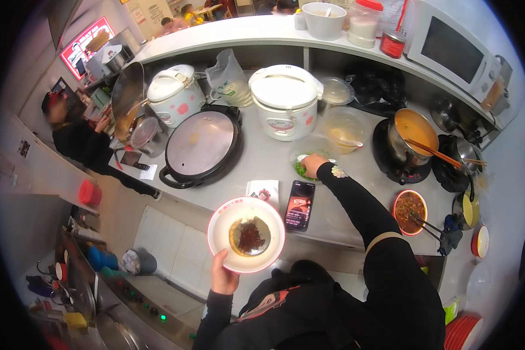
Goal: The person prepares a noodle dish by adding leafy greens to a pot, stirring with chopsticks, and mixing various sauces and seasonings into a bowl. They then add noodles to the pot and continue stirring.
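Note:
My left hand (225, 274) grips the rim of a white bowl with a red edge (218, 223). Dark sauce with red chili bits (250, 236) lies in the bottom of that bowl. Over the counter, my right hand (315, 165) reaches into a clear plastic bowl (299, 144) of chopped green onion or herbs (304, 171). Its fingers are closed on a white spoon (303, 157), partly hidden by the hand. Just in front of this bowl lies a phone (300, 205) with a lit screen, beside a white printed paper bag (262, 189).
Rice cookers (284, 107) and a round electric griddle (201, 144) line the steel counter. At right, a pot of orange broth (415, 129) with chopsticks sits on a black cooker, near a bowl of red soup (410, 210). A co-worker (83, 135) stands at far left.

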The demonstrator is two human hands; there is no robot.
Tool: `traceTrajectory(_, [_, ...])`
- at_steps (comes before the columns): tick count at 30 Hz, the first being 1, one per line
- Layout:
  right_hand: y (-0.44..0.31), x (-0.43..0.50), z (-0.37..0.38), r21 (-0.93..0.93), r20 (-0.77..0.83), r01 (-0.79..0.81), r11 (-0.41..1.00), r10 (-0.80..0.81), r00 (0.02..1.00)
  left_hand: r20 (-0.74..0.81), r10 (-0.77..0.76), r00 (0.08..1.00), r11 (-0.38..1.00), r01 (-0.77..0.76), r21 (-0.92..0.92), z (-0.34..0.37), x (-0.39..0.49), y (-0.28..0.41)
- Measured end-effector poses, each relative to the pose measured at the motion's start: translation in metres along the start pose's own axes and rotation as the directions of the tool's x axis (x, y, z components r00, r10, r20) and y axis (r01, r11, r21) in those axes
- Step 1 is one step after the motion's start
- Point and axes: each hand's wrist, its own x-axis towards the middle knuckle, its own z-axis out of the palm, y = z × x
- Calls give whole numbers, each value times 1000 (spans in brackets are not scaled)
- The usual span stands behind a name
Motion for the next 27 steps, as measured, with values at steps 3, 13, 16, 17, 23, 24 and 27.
traceTrajectory(3, [4,15,19,-62,-48,19,998,-22,999,1,-13,1000,1000,13,25,7,9,-3])
traceTrajectory(13, [31,12,16,176,-183,89,980,-57,981,32,-62,998,995,59,76,42,43,-16])
traceTrajectory(16, [39,-3,-14,486,-207,72,871,34,978,78,-104,992,984,91,154,50,54,-20])
traceTrajectory(17, [38,-9,-26,633,-112,-9,774,103,988,73,-99,992,984,86,157,52,58,-22])
traceTrajectory(23, [-22,-70,-75,862,-150,279,424,-311,939,131,-63,989,982,39,182,66,69,-36])
traceTrajectory(24, [-38,-81,-76,824,-125,311,474,-383,915,106,-66,992,981,46,186,68,68,-38])
traceTrajectory(27, [-76,-98,-76,579,-48,445,684,-515,856,92,-70,993,983,52,179,68,59,-36])
